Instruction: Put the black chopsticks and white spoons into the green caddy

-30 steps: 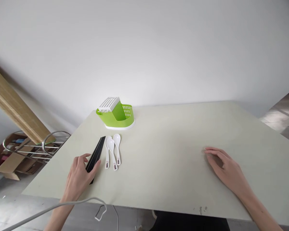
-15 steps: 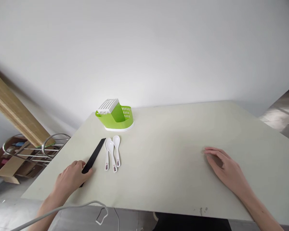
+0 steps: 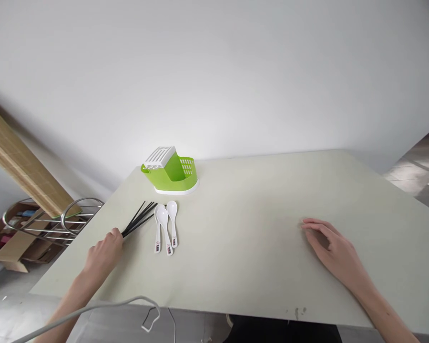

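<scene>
My left hand (image 3: 103, 256) is closed round the near ends of several black chopsticks (image 3: 139, 218), which fan out from it toward the far right just above the table (image 3: 257, 200). Right beside their tips lie three white spoons (image 3: 165, 226), bowls pointing away from me. Behind them stands a green cutlery holder (image 3: 171, 170) with a white slotted top and a white base. My right hand (image 3: 331, 250) rests palm down on the table at the right, fingers stretched and holding nothing.
A grey cable (image 3: 103, 308) loops across the table's near edge. Off the left side stand a metal wire rack (image 3: 50, 220), cardboard boxes (image 3: 10, 243) on the floor and a wooden board (image 3: 17, 164) leaning on the wall.
My left hand gathered the chopsticks off the table, drew back toward the left and lifted them; their tips now spread apart. The right hand stayed put.
</scene>
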The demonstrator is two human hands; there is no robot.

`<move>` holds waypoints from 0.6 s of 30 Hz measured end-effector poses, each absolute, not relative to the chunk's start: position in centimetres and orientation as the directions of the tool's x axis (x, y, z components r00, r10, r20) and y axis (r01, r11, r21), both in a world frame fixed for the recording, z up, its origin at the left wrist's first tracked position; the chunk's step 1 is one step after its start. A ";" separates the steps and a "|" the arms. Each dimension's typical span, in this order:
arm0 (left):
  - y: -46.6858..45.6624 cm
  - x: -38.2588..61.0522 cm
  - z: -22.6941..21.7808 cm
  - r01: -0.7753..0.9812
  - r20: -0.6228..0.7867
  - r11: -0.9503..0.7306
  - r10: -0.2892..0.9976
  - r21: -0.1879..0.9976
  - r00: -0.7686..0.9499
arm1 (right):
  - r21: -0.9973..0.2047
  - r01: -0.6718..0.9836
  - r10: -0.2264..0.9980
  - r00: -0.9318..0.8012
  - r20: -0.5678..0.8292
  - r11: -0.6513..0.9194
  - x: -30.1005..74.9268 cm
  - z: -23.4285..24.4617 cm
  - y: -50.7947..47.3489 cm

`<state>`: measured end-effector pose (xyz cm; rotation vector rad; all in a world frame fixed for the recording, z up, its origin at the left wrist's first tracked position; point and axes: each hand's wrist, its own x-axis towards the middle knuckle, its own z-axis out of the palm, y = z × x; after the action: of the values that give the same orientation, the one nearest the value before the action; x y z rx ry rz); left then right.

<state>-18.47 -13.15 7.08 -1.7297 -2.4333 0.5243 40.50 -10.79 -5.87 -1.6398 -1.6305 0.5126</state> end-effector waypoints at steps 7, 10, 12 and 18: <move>-13.7 -17.0 7.8 0.854 -0.101 0.358 0.901 -0.377 -0.422 | -0.738 0.668 0.970 0.101 0.219 0.097 40.5 -5.8 -10.9; -13.7 -15.5 9.3 0.817 -0.033 0.468 0.862 -0.337 -0.507 | -0.741 0.664 0.971 0.098 0.219 0.101 40.5 -5.7 -10.9; -13.7 -14.3 10.3 0.809 0.007 0.503 0.851 -0.304 -0.526 | -0.740 0.664 0.969 0.101 0.225 0.103 40.5 -5.7 -10.8; -13.0 -8.6 10.5 0.946 -0.040 0.287 0.954 -0.149 -0.296 | -0.750 0.655 0.968 0.111 0.224 0.098 40.4 -5.5 -10.7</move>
<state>-8.63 -12.97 10.49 -1.8298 -2.4742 0.2224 40.38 -10.74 -5.50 -1.6308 -1.6182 0.5228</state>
